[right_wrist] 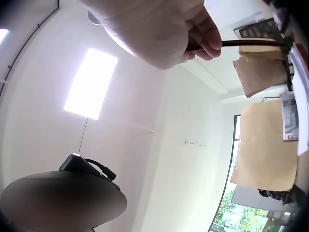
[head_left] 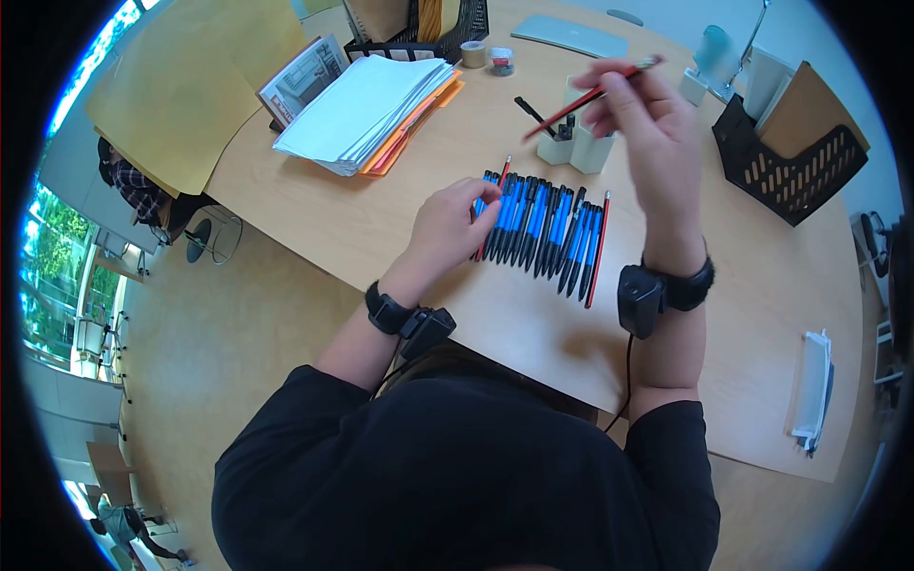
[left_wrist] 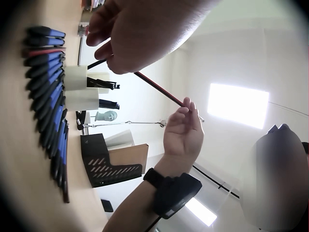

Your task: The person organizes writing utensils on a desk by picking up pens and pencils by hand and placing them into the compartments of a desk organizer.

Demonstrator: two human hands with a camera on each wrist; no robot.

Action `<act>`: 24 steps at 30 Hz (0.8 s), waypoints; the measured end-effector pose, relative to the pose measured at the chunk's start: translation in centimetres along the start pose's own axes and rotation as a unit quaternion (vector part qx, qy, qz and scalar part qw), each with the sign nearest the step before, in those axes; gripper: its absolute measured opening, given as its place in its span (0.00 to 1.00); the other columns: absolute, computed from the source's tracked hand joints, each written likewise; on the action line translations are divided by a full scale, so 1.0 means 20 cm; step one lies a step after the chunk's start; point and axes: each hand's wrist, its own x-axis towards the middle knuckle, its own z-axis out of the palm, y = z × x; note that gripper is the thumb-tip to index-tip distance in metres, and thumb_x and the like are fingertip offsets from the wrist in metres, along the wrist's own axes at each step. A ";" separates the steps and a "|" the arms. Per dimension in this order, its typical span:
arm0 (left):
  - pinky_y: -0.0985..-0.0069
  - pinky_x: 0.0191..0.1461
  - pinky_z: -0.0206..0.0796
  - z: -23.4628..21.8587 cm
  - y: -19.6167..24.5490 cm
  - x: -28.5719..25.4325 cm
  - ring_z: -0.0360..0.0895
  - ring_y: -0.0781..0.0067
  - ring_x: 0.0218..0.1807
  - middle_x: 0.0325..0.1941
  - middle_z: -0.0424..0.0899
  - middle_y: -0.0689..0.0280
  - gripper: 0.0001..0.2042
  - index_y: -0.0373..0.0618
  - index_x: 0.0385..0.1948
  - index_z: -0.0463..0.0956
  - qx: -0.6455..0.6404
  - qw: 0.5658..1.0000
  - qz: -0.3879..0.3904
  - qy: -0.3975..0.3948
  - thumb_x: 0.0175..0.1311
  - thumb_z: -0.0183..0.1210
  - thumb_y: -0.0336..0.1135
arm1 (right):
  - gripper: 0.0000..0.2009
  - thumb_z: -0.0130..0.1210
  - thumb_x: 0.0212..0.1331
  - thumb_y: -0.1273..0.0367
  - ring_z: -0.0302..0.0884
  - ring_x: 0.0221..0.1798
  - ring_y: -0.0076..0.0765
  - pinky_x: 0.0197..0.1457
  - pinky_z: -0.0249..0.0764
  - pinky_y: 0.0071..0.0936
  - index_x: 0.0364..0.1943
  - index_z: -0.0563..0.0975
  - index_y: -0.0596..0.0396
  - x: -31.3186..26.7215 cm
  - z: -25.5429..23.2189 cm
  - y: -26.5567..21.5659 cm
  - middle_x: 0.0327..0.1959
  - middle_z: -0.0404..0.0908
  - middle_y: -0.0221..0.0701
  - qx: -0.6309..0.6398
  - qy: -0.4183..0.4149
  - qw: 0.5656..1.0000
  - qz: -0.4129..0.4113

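My right hand [head_left: 657,128] is raised above the table and pinches a red-and-black pencil [head_left: 571,112] between thumb and fingers. The same pencil [left_wrist: 157,87] shows slanting across the left wrist view. On the table lies a row of blue-and-black pens [head_left: 538,224], side by side. Another red pencil [head_left: 597,252] closes the row at its right end. Over the left end is my left hand [head_left: 447,224], its fingers loosely bent with nothing seen between them. Beneath it a further pencil [head_left: 506,166] partly shows. Beyond the row stands a white pen holder [head_left: 592,152] with black pens in it.
Back left is a stack of papers [head_left: 367,109] beside a black file rack [head_left: 462,33]. A tape roll [head_left: 473,54] and a small jar [head_left: 502,62] stand behind. Right of the holder sits another black rack [head_left: 795,167]; a white pouch [head_left: 812,390] lies near the right edge.
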 end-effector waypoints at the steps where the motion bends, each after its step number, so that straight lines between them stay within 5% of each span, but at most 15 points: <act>1: 0.72 0.33 0.70 0.01 -0.04 0.00 0.77 0.68 0.27 0.31 0.81 0.63 0.08 0.42 0.35 0.78 0.049 0.998 -0.011 -0.024 0.58 0.57 0.34 | 0.11 0.46 0.68 0.70 0.77 0.33 0.19 0.36 0.73 0.15 0.46 0.76 0.61 0.01 -0.03 0.01 0.40 0.83 0.36 -0.014 0.052 0.998 -0.045; 7: 0.68 0.37 0.70 0.07 -0.16 -0.02 0.78 0.62 0.31 0.31 0.82 0.61 0.08 0.43 0.32 0.79 0.203 0.974 -0.051 -0.090 0.56 0.57 0.36 | 0.11 0.47 0.66 0.71 0.80 0.40 0.25 0.45 0.76 0.22 0.45 0.77 0.63 0.11 -0.17 0.22 0.38 0.82 0.34 -0.068 0.127 0.988 -0.059; 13: 0.62 0.38 0.71 0.06 -0.12 0.01 0.80 0.56 0.33 0.29 0.82 0.58 0.08 0.43 0.29 0.77 0.251 0.955 -0.109 -0.115 0.55 0.57 0.37 | 0.15 0.48 0.64 0.72 0.81 0.45 0.30 0.50 0.76 0.23 0.51 0.73 0.67 0.15 -0.20 0.42 0.47 0.80 0.41 -0.077 0.127 0.988 0.042; 16: 0.59 0.38 0.71 0.06 -0.10 0.03 0.80 0.53 0.33 0.27 0.82 0.56 0.08 0.43 0.29 0.78 0.270 0.946 -0.130 -0.122 0.55 0.56 0.37 | 0.19 0.48 0.63 0.74 0.80 0.49 0.33 0.53 0.75 0.24 0.58 0.68 0.67 0.16 -0.21 0.44 0.54 0.75 0.46 -0.069 0.158 0.985 0.008; 18: 0.59 0.38 0.71 0.06 -0.09 0.03 0.80 0.53 0.33 0.26 0.81 0.56 0.08 0.43 0.30 0.78 0.283 0.942 -0.133 -0.123 0.56 0.56 0.36 | 0.22 0.48 0.62 0.76 0.79 0.52 0.35 0.55 0.74 0.25 0.61 0.64 0.66 0.16 -0.21 0.42 0.59 0.72 0.46 -0.072 0.179 0.976 -0.098; 24: 0.64 0.37 0.72 0.09 -0.11 0.02 0.81 0.58 0.31 0.24 0.82 0.59 0.09 0.45 0.29 0.80 0.282 0.943 -0.124 -0.125 0.55 0.58 0.40 | 0.18 0.46 0.61 0.78 0.79 0.51 0.34 0.54 0.73 0.23 0.57 0.69 0.67 0.14 -0.20 0.30 0.55 0.76 0.42 -0.033 0.131 0.988 -0.079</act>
